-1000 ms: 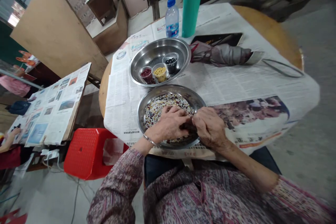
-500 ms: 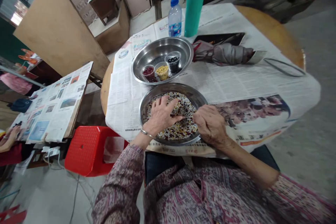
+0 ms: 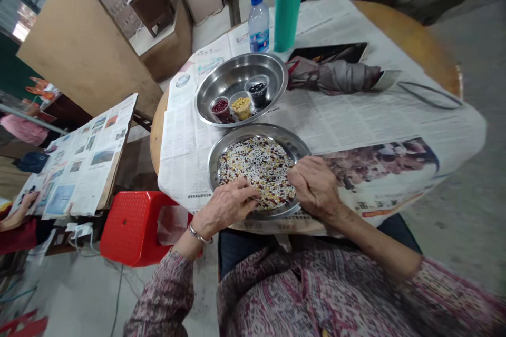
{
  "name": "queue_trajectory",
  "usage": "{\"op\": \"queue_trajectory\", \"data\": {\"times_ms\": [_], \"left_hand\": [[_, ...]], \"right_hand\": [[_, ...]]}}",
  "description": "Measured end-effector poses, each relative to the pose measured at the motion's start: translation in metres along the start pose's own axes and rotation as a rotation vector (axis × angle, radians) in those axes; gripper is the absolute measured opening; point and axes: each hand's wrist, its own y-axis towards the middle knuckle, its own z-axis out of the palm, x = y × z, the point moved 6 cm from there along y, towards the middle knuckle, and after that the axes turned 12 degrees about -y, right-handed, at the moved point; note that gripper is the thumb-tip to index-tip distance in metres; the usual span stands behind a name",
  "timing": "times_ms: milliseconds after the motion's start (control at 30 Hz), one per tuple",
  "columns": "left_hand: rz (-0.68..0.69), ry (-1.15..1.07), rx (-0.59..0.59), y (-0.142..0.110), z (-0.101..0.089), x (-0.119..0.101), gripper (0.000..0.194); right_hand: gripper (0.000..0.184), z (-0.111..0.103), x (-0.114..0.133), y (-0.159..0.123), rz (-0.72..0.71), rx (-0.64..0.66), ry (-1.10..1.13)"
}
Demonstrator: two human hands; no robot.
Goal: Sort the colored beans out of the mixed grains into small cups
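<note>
A steel bowl (image 3: 214, 154) near the table's front edge holds mixed grains and beans (image 3: 261, 163), white, yellow, dark red and black, spread across its bottom. My left hand (image 3: 227, 202) is over the bowl's near-left rim, its fingers bent together at the grains; what they pinch, if anything, is hidden. At the right rim, my right hand (image 3: 318, 187) is closed in a fist, its contents out of sight. Behind stands a second steel basin (image 3: 209, 76) with three clear cups: dark red beans (image 3: 220, 108), yellow beans (image 3: 241, 105) and black beans (image 3: 258, 92).
Newspaper (image 3: 356, 116) covers the round table. At the back stand a water bottle (image 3: 259, 23) and a teal flask (image 3: 290, 10). A folded grey umbrella (image 3: 343, 76) lies to the right by a dark flat item (image 3: 351, 51). A red stool (image 3: 130, 226) is at lower left; another person's hand (image 3: 29, 199) is farther left.
My left hand has drawn back from the middle of the bowl to its near-left rim, and its spread fingers have closed. My right hand stays in a fist at the right rim.
</note>
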Motion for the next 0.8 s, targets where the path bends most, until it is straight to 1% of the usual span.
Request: {"op": "queue_trajectory", "data": {"times_ms": [33,100,200,233,300,333,367,433,500,567,633,700,800], "left_hand": [[-0.014,-0.006,-0.013,0.000,-0.001,-0.001,0.022],[-0.045,-0.012,-0.091,0.008,-0.006,0.001,0.027],[-0.059,0.034,-0.256,0.031,-0.013,0.006,0.027],[-0.047,0.059,-0.283,0.039,-0.014,0.006,0.028],[-0.015,0.095,-0.266,0.052,-0.009,0.007,0.033],[-0.001,0.103,-0.234,0.056,-0.004,0.006,0.032],[0.009,0.101,-0.198,0.057,0.000,0.006,0.027],[0.026,0.080,-0.147,0.052,0.007,0.004,0.018],[0.045,0.059,-0.122,0.040,0.009,0.004,0.020],[0.046,0.074,-0.105,0.026,0.007,0.006,0.021],[0.009,0.129,-0.095,0.014,0.003,0.013,0.022],[-0.067,0.190,-0.118,0.009,-0.004,0.021,0.022],[-0.201,0.252,-0.232,0.010,-0.016,0.032,0.022]], "right_hand": [[0.035,0.000,0.000,0.000,0.002,0.005,-0.004],[0.035,0.001,0.000,-0.001,0.002,0.006,-0.007],[0.034,0.001,0.000,-0.001,-0.009,0.003,0.002],[0.034,0.001,0.000,-0.001,-0.017,0.000,0.002],[0.033,0.000,0.001,0.000,-0.035,-0.006,-0.009],[0.033,0.000,0.002,0.000,-0.042,-0.009,-0.018],[0.033,0.000,0.002,0.001,-0.045,-0.013,-0.025],[0.032,-0.001,0.003,0.002,-0.045,-0.015,-0.036],[0.032,-0.001,0.003,0.002,-0.039,-0.014,-0.037],[0.032,-0.002,0.003,0.003,-0.030,-0.013,-0.031],[0.032,-0.002,0.002,0.003,-0.022,-0.010,-0.020],[0.032,-0.002,0.002,0.002,-0.015,-0.005,-0.011],[0.032,-0.001,0.001,0.002,-0.006,0.004,-0.015]]}}
